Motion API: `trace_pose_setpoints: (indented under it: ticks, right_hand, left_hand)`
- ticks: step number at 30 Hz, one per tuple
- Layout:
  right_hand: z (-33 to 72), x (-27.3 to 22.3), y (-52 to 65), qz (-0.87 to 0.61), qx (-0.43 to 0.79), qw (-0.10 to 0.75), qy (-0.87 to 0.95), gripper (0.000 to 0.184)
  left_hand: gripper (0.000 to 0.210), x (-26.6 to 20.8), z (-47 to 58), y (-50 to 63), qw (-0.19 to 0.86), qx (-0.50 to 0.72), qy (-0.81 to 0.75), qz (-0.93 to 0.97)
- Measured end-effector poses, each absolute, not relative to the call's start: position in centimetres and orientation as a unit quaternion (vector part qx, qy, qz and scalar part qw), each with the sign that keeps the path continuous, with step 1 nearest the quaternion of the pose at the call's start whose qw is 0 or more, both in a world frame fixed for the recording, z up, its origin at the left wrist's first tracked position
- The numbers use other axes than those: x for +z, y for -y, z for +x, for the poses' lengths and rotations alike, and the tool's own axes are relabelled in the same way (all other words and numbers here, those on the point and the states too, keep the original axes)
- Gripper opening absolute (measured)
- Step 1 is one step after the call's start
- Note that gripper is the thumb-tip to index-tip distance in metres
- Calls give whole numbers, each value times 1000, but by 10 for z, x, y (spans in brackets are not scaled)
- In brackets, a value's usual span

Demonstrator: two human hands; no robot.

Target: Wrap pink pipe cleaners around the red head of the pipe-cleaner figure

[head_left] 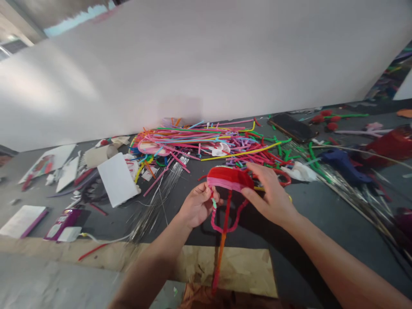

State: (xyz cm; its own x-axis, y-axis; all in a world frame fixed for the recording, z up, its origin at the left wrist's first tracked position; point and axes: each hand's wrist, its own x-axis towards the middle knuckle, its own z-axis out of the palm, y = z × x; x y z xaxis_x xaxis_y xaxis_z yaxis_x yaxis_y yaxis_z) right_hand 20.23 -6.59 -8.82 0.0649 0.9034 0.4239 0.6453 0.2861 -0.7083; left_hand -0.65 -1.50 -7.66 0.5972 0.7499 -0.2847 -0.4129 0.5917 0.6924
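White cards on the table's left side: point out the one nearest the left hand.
The tilted white card is nearest the left hand; the other cards lie farther left.

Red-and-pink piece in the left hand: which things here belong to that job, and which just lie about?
Seem to belong:
- red-and-pink piece
- coloured fuzzy stems, heaped beyond it

Probably just lying about:
- phone
- white card
- purple packet

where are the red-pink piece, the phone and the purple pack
red-pink piece (228,176): head view, on its red upper band
phone (293,127): head view, middle of its dark face
purple pack (63,222): head view, on its upper face
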Motion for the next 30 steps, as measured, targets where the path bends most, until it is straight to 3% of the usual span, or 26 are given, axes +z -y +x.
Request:
trace_pose_setpoints:
  ticks: [4,7,11,14,20,27,30]
  right_hand:
    - [206,-89,62,-582,304,594,465,38]
    - [198,-90,61,-508,468,636,344,37]
    - [178,-87,71,-397,676,536,313,43]
    - [165,-85,80,-348,762,452,308,44]
    - [162,-88,83,-354,784,431,273,28]
    - [169,-90,78,-361,771,434,295,32]
    - [176,-89,72,-369,740,489,280,35]
  left_hand:
    - [25,-68,-14,7,838,419,-241,254]
    - [29,-63,-16,4,828,461,-223,229]
    - [27,-63,-15,3,820,474,-238,215]
    - [25,-66,-11,5,819,465,-253,220]
    - [23,-73,-10,3,815,439,-280,253]
    - [23,-83,-14,-5,805,423,-304,285]
    - [25,-83,-13,-3,803,425,-301,290]
